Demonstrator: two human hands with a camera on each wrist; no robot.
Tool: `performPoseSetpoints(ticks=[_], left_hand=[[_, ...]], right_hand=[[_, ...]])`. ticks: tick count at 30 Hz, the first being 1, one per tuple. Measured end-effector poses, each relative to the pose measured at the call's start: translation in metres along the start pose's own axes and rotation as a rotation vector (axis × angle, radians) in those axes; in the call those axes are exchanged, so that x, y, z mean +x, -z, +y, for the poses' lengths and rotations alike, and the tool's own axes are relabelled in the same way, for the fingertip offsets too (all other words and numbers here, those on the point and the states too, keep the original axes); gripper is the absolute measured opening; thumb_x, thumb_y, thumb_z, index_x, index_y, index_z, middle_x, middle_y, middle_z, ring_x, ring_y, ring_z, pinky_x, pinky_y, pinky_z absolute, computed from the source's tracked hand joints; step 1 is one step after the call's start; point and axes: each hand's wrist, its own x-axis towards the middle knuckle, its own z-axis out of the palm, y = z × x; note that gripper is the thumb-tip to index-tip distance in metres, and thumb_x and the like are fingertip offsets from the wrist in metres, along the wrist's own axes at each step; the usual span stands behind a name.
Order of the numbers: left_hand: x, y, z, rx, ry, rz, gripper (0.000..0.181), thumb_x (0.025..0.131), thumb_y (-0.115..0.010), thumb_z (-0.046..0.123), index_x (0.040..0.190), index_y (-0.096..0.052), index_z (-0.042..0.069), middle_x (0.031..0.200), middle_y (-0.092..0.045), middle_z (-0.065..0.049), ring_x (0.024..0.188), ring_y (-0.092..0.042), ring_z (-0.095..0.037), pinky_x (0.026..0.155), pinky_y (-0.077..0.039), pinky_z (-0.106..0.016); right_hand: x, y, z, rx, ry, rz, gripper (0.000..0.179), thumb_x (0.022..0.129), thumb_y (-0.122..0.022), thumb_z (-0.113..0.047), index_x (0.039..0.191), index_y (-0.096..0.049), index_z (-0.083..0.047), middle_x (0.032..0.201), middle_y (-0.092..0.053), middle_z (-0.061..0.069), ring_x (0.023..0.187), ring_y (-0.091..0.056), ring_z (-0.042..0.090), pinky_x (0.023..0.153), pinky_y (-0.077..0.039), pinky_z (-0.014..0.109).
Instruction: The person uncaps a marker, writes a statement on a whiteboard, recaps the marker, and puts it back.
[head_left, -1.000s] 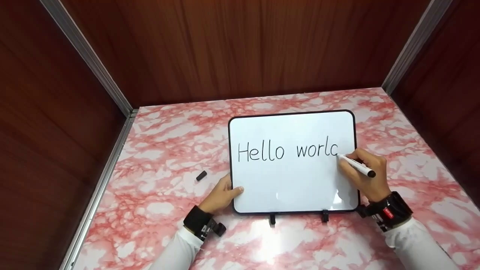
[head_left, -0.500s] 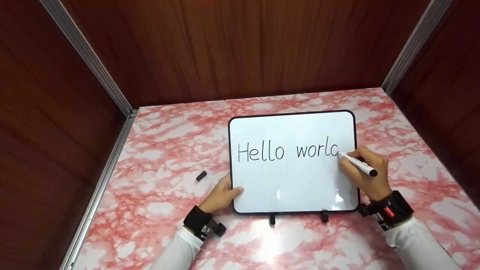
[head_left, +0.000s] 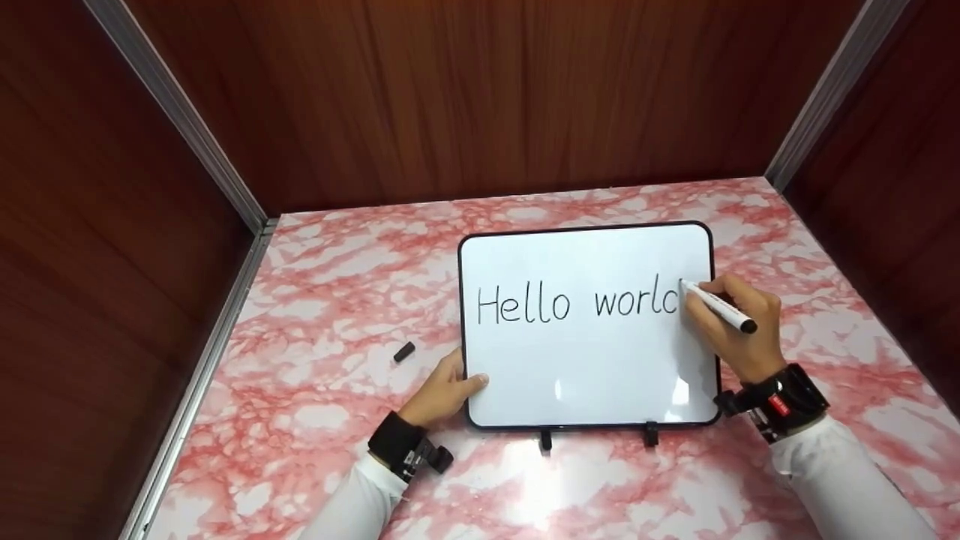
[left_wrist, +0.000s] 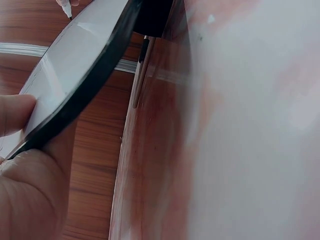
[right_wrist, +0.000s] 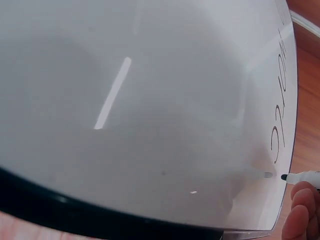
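Observation:
A black-framed whiteboard [head_left: 585,375] leans on a stand with two dark feet, and bears the black handwriting "Hello worlc" [head_left: 577,300]. My left hand [head_left: 442,390] grips its lower left edge, thumb on the white face and the other fingers behind, mostly hidden. In my right hand [head_left: 742,322] a white marker [head_left: 720,306] with a black end is pinched, its tip at the board's right side just past the last letter. The right wrist view shows the marker's dark tip [right_wrist: 284,177] close to the surface; whether it touches I cannot tell.
A black marker cap [head_left: 404,352] lies on the red-and-white marbled table [head_left: 322,300], left of the board. Dark wood panels [head_left: 465,97] with metal corner strips [head_left: 187,120] enclose the table at the back and both sides.
My right hand has shifted the marker's tip upward and slightly right, from beside the last letter's lower end to near the height of its neighbour's top. My left hand has stayed on the board's edge.

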Motion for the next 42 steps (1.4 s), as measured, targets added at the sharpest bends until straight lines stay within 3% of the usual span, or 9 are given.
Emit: performPoseSetpoints(ticks=[14, 37, 42], left_hand=[[0.001, -0.001, 0.001, 0.025, 0.006, 0.007, 0.042, 0.094, -0.048, -0.007, 0.135, -0.042, -0.005, 0.118, -0.063, -0.020, 0.102, -0.065, -0.031, 0.087, -0.054, -0.043], [0.000, 0.001, 0.002, 0.050, 0.005, -0.009, 0.041, 0.096, -0.049, -0.005, 0.135, -0.040, -0.007, 0.120, -0.062, -0.022, 0.103, -0.065, -0.032, 0.088, -0.054, -0.042], [0.000, 0.001, 0.002, 0.059, 0.015, -0.001, 0.040, 0.096, -0.050, -0.004, 0.134, -0.040, -0.008, 0.119, -0.062, -0.023, 0.102, -0.065, -0.032, 0.087, -0.054, -0.041]], right_hand=[[0.001, 0.002, 0.002, 0.009, 0.006, -0.027, 0.006, 0.075, -0.073, -0.003, 0.074, -0.067, -0.003, 0.063, -0.064, -0.001, 0.050, -0.051, 0.006, 0.048, -0.037, 0.011], [-0.016, 0.002, -0.002, -0.022, 0.011, -0.032, 0.008, 0.072, -0.073, -0.004, 0.070, -0.067, -0.008, 0.060, -0.062, -0.004, 0.048, -0.047, 0.006, 0.044, -0.035, 0.012], [-0.019, 0.001, -0.002, -0.029, 0.047, -0.023, 0.008, 0.070, -0.074, -0.003, 0.068, -0.067, -0.007, 0.059, -0.061, -0.004, 0.048, -0.046, 0.006, 0.044, -0.034, 0.012]])
